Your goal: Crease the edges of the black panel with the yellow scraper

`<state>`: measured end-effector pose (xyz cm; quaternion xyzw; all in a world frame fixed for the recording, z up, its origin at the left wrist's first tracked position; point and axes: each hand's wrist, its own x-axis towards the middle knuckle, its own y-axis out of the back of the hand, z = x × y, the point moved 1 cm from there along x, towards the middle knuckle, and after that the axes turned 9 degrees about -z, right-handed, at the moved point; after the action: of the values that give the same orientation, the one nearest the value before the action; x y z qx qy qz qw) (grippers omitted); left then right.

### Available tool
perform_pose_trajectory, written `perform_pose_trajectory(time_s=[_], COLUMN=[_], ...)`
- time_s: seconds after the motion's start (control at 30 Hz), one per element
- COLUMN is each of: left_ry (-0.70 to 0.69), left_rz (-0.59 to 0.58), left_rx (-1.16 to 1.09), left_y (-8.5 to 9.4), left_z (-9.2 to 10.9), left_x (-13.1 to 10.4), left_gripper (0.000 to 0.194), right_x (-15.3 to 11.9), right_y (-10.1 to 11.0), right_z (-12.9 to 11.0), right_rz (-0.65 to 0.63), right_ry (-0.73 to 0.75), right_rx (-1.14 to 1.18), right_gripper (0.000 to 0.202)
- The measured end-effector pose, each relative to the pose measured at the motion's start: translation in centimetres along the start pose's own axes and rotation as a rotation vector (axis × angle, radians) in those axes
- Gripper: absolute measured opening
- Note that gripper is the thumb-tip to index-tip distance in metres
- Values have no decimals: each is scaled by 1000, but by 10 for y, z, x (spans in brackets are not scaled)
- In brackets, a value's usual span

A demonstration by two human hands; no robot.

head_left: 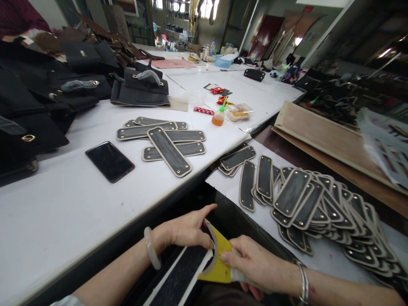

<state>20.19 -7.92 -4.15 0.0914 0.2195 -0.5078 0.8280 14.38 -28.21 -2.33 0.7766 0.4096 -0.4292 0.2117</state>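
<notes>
Head view shows, on the white tabletop [63,208], a small squeeze bottle [218,119] with a green nozzle, and inside it is an orange liquid. Just beside it is a clear plastic box [241,111] with yellowish pieces in it; what they are, I cannot tell. Farther back there is a light blue basin [223,63], and something whitish shows above its rim.

At the front, the right hand [251,261] is closed around one end of a curved yellow piece [222,257], together with some whitish material [237,267]. The yellow piece lies between the two hands, and its grey edge is turned to the left hand [188,229]. This left hand is partly open: its index finger is stretched out, and its thumb is bent down near the grey edge. Whether it grips something, I cannot tell. Below it is a dark strip [180,272] with pale borders, reaching up to the yellow piece. Many dark patches [296,191] are heaped beyond the right hand.
</notes>
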Motion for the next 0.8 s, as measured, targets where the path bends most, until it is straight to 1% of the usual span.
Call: perform_pose_trajectory(time_s=[0.13, 0.27, 0.47, 0.67, 0.8], left_ry=[9, -14, -51, -108, -130], left_rz=[-1, -4, -10, -50, -5], left_rx=[-11, -46, -111, -233, -307], left_y=[-1, -1, -2, -4, -5], left_z=[2, 2, -9, -17, -17], left_x=[0, 0, 5, 10, 9], left_gripper=[107, 106, 110, 115, 114], right_x=[2, 2, 0, 1, 7], right_y=[-3, -2, 4, 5, -1], right_z=[4, 4, -2, -2, -1], right_rz=[2, 11, -24, -43, -54], right_ry=[-1, 2, -3, -2, 23], right_rx=[25, 8, -29, -45, 28], right_gripper=[28, 27, 22, 23, 22])
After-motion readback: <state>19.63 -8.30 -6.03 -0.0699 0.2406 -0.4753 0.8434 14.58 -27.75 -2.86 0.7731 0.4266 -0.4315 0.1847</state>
